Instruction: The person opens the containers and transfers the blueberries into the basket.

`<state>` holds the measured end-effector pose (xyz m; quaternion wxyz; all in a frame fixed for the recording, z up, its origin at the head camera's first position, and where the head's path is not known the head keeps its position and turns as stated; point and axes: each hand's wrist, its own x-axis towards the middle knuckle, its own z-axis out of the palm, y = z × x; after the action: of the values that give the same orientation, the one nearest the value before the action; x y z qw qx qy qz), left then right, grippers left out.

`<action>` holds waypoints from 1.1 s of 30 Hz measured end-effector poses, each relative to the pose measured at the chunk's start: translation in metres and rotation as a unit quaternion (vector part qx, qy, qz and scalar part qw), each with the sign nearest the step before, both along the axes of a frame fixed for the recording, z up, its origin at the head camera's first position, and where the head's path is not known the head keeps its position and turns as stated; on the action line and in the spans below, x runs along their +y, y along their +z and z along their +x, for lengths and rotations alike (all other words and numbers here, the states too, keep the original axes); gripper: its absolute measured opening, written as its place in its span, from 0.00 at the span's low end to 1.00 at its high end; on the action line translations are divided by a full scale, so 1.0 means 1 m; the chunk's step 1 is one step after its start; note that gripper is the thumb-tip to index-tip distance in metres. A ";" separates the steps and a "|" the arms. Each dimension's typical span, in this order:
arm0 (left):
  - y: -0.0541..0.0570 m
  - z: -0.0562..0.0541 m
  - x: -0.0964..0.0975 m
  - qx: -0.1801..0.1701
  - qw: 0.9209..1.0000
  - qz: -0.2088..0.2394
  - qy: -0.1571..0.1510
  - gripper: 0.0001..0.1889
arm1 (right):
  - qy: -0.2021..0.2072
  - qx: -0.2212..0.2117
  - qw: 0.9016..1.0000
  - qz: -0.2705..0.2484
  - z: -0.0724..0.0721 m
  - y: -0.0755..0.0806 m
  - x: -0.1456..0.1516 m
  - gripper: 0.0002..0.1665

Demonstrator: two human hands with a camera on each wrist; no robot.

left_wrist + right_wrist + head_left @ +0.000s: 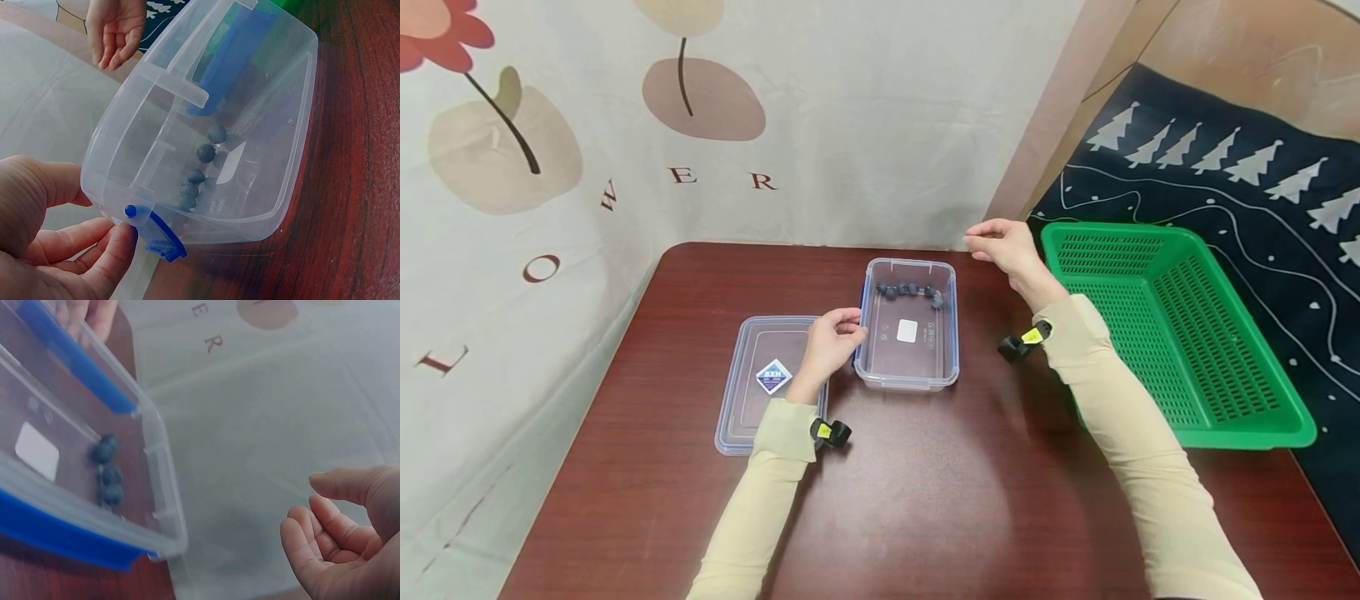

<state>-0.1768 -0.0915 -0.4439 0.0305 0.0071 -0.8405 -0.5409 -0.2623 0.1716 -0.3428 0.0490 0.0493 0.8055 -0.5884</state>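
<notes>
A clear plastic food container (906, 367) with blue side latches stands without its lid on the table. Several blueberries (206, 152) lie in it, gathered toward the far end. My left hand (833, 342) is at the container's left side, thumb and fingers pinching the wall near a blue latch (164, 236). Beyond the container's far right corner, my right hand (1009, 250) is raised in the air, its fingers loosely bent with nothing between them. The clear lid (745, 408) with a blue and white label lies flat left of the container, partly under the left forearm.
A large green plastic basket (1240, 437) stands at the right of the dark red wooden table (910, 508). Along the table's back and left hangs a pale printed cloth (880, 125). A dark cloth with white trees (1217, 179) lies behind the basket.
</notes>
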 end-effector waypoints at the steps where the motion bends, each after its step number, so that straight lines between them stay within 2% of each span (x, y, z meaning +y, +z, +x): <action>1: 0.000 0.000 0.000 0.000 1.000 0.000 0.000 0.16 | 0.001 -0.003 1.000 0.003 0.000 -0.001 -0.004 0.15; 5: 0.000 0.000 0.000 -0.002 1.000 -0.002 -0.001 0.16 | 0.012 -0.013 1.000 0.000 0.000 -0.007 -0.020 0.15; 18: 0.001 0.001 -0.002 -0.004 1.000 0.000 -0.001 0.16 | 0.036 -0.046 0.996 -0.067 -0.001 -0.034 -0.070 0.14; 23: -0.001 -0.001 -0.002 -0.003 1.000 -0.002 -0.001 0.16 | 0.041 -0.047 0.997 -0.050 -0.004 -0.047 -0.083 0.14; 27: -0.001 -0.001 -0.002 0.000 1.000 -0.006 -0.002 0.16 | 0.033 -0.057 0.998 -0.018 -0.005 -0.055 -0.089 0.11; 33: 0.000 0.000 -0.001 0.000 1.000 -0.009 -0.003 0.16 | 0.035 -0.061 0.998 -0.005 -0.010 -0.068 -0.096 0.11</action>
<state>-0.1770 -0.0927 -0.4436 0.0291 0.0042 -0.8452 -0.5336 -0.2722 0.0751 -0.4109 0.1190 0.0564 0.7991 -0.5866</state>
